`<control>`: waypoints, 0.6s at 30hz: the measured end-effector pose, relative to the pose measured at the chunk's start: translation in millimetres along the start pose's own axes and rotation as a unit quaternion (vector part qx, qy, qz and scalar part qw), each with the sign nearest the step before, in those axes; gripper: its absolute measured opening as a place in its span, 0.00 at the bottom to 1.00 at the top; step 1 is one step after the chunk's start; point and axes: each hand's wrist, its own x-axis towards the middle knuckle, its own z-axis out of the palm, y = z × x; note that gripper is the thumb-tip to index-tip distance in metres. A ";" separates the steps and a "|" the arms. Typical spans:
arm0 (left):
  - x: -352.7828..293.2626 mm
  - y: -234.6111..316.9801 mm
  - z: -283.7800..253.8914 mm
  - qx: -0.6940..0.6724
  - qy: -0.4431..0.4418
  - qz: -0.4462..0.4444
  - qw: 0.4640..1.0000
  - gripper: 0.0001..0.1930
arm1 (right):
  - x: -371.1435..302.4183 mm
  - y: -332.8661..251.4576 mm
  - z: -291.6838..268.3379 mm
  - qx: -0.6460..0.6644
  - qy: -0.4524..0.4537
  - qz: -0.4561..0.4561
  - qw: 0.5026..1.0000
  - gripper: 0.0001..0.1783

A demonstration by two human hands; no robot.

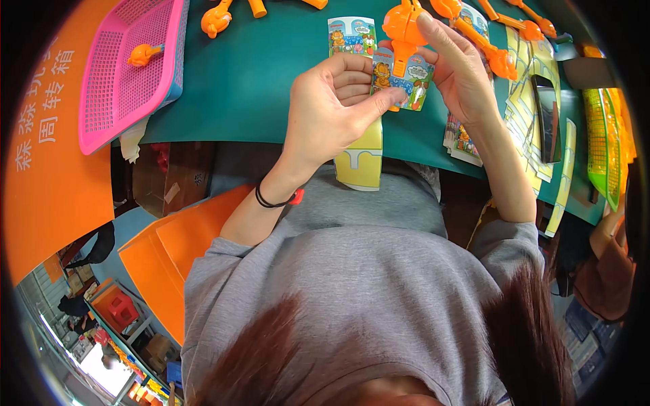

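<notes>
My left hand [333, 105] pinches a printed cartoon backing card [405, 81] by its lower edge, above the green table [244, 81]. Against the top of that card my right hand [455, 66] presses an orange plastic toy [403, 30]. A yellow and white card flap [362, 159] hangs below my left hand, over my grey sleeve. Another printed card [351, 35] lies flat on the table just behind my left hand.
A pink mesh basket [115, 81] at the left holds one orange toy [144, 54]. More orange toys [217, 19] lie along the far edge and at the right [500, 61]. Stacked cards [525, 108], a dark phone [546, 115] and a yellow-green basket [602, 145] sit right. An orange bin [47, 149] stands left.
</notes>
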 end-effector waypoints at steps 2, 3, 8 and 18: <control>-0.9 -1.6 1.9 0.000 0.006 0.050 0.999 0.35 | 1.8 0.3 -0.1 -0.034 -0.005 -0.027 0.999 0.25; 0.7 -2.7 0.5 0.000 0.009 0.053 0.999 0.35 | -1.0 -4.3 7.8 -0.065 -0.009 0.003 0.998 0.25; 12.7 -4.6 -2.1 0.090 0.035 0.092 0.991 0.41 | -9.6 -9.6 25.6 -0.075 0.010 0.035 0.997 0.24; 25.7 -5.2 -23.9 0.070 0.061 0.115 0.989 0.46 | -9.5 -20.4 19.8 -0.173 -0.122 -0.031 0.977 0.27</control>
